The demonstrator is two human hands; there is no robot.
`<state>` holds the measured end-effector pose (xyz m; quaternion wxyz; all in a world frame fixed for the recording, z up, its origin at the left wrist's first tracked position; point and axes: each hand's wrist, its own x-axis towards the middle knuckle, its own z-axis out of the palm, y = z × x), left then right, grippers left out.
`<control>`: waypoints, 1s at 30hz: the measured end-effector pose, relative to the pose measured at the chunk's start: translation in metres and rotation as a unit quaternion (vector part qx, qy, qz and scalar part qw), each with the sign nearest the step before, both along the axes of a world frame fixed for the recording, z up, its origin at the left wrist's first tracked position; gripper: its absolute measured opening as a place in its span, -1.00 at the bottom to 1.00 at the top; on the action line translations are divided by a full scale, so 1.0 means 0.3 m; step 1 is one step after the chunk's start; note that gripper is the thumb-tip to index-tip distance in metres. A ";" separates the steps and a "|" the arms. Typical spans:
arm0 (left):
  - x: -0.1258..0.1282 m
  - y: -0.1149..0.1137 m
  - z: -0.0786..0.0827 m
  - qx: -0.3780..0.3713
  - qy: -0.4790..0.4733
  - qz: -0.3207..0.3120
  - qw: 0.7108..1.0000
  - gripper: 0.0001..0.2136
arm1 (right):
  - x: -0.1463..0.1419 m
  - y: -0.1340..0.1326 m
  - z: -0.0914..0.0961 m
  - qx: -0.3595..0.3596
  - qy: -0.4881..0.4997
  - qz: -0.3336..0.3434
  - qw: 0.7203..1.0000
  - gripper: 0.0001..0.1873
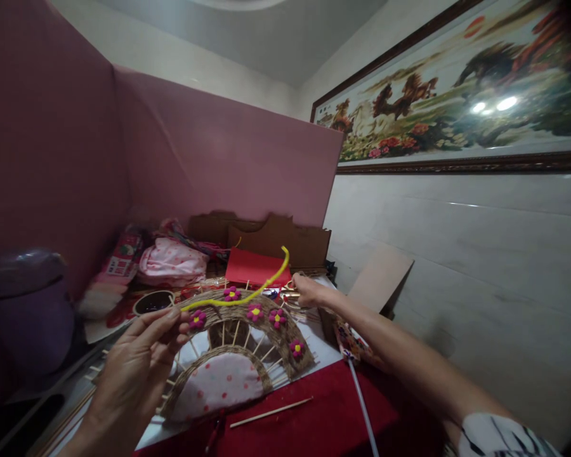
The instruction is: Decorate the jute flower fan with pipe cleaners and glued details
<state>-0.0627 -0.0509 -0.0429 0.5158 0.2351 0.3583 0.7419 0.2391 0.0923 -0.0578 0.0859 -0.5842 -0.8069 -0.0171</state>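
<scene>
My left hand [140, 352] pinches one end of a long, thin yellow strip [247, 298], which curves up and away to the right. Beneath the strip lies a fan-shaped craft piece [285, 343] of brown twine woven over thin sticks. Magenta flowers [255, 312] with yellow centres dot its band, and dotted pink-white fabric [223, 381] covers its inner half-round. At the far right side of the fan, my right hand [309, 292] has its fingers closed at what look like gold-handled scissors [289, 293]; the fingertips are partly hidden.
A wooden stick [271, 412] lies on dark red cloth [333, 406] in front. Behind are a red sheet [257, 266], cardboard [309, 244] and a bundle of dotted cloth [174, 261]. A round dark-filled container [155, 303] and a lidded bin [26, 311] stand left.
</scene>
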 end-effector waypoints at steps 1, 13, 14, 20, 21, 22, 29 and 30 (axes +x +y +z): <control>-0.002 0.009 0.004 0.007 -0.004 0.011 1.000 -0.90 | 0.021 -0.004 0.022 -0.005 -0.012 0.002 1.000 -0.56; -0.001 0.040 0.040 0.031 -0.014 0.068 0.997 -0.88 | 0.270 -0.220 0.261 0.000 -0.115 -0.066 0.991 -0.53; -0.005 0.039 0.039 0.034 -0.012 0.069 0.997 -0.88 | 0.305 -0.245 0.271 0.011 -0.107 -0.090 0.990 -0.52; -0.003 0.054 0.051 0.050 -0.025 0.066 0.996 -0.88 | 0.392 -0.403 0.247 -0.063 0.201 -0.036 0.977 -0.45; 0.008 0.057 0.054 0.050 -0.031 0.063 0.996 -0.87 | 0.366 -0.432 0.234 -0.077 0.231 -0.026 0.969 -0.47; 0.021 0.060 0.056 0.050 -0.036 0.059 0.996 -0.87 | 0.330 -0.461 0.220 -0.091 0.252 -0.019 0.963 -0.49; 0.142 0.054 0.019 0.077 -0.023 -0.003 0.997 -0.87 | 0.018 -0.551 0.118 -0.161 0.286 0.089 0.940 -0.65; 0.155 0.049 0.010 0.086 -0.018 -0.006 0.996 -0.85 | -0.010 -0.544 0.109 -0.150 0.284 0.090 0.943 -0.64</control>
